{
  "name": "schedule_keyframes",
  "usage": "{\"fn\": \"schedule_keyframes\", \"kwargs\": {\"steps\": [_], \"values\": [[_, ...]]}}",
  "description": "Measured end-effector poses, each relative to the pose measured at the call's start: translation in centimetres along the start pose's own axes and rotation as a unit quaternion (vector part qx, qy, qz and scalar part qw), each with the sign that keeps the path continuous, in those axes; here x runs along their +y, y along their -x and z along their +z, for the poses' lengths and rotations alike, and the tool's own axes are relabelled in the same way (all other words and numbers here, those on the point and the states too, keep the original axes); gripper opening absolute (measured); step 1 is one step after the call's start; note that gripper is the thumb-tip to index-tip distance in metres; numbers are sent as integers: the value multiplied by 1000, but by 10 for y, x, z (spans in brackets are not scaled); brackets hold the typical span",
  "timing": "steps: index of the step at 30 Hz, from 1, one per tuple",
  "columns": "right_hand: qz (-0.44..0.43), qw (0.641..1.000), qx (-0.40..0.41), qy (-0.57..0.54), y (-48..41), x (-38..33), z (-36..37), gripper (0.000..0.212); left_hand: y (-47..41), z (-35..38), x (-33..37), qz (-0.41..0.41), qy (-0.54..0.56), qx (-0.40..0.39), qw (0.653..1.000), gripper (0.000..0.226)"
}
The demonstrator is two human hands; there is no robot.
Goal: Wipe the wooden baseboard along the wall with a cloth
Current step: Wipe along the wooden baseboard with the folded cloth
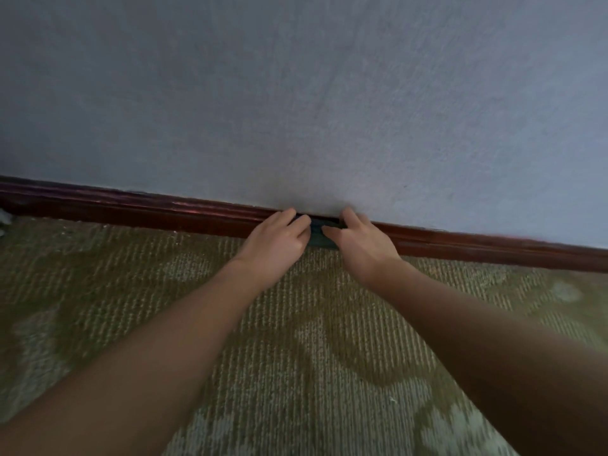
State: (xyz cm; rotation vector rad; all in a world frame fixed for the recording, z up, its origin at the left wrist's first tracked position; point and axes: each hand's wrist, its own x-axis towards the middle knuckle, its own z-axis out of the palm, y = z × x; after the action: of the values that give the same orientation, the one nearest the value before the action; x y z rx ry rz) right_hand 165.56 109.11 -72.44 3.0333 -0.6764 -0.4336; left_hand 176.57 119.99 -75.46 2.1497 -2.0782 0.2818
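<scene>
1. The cloth (321, 236) is dark teal and mostly hidden. Only a narrow strip shows between the two hands, lying against the face of the wooden baseboard (164, 213) near the middle of the view. Its full outline and folds cannot be made out.
2. The left hand (276, 240) is at the cloth's 9 o'clock side. Its fingers are close together and bent over the cloth's top edge, and the thumb lies on the cloth's front, gripping it against the board.
3. The right hand (362, 241) is at the cloth's 3 o'clock side. Its thumb stretches toward 9 o'clock across the cloth, and its fingers hook over the top of the board. These fingertips are blurred, so how far they wrap is unclear.
4. Both forearms enter from the 7 and 5 o'clock corners and are cut off by the frame.
5. The baseboard is dark red-brown. It runs from the 9 o'clock edge to the 3 o'clock edge, sloping downward to the right, and both ends are cut off. The stretch behind the hands and cloth is covered.
6. A small pale scrap (5, 220) sits at the 9 o'clock edge where board meets floor. It is cut off and too blurred to identify.
7. A blue-grey wall (296, 93) fills everything toward 12 o'clock and meets the board's top edge.
8. Olive patterned carpet (296, 357) fills the view toward 6 o'clock and butts against the board's foot. Bare board lies open toward 9 and 3 o'clock of the hands.
</scene>
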Motion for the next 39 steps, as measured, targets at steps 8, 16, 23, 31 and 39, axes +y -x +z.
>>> {"fn": "schedule_keyframes", "kwargs": {"steps": [8,16,23,31,39], "values": [[-58,998,-11,23,-3,9,-5,47,-7,-2,2,0,-3,-11,1000,28],[-101,987,121,-37,-3,22,21,46,-7,3,-5,54,-52,-2,997,20],[-59,980,171,-83,0,15,36,57,-5,2,0,37,-60,-26,997,21],[-36,973,166,-153,2,11,41,48,-9,-6,5,15,-78,-63,995,28],[-15,943,268,-198,-2,7,62,55,3,15,2,11,-50,14,999,25]]}}
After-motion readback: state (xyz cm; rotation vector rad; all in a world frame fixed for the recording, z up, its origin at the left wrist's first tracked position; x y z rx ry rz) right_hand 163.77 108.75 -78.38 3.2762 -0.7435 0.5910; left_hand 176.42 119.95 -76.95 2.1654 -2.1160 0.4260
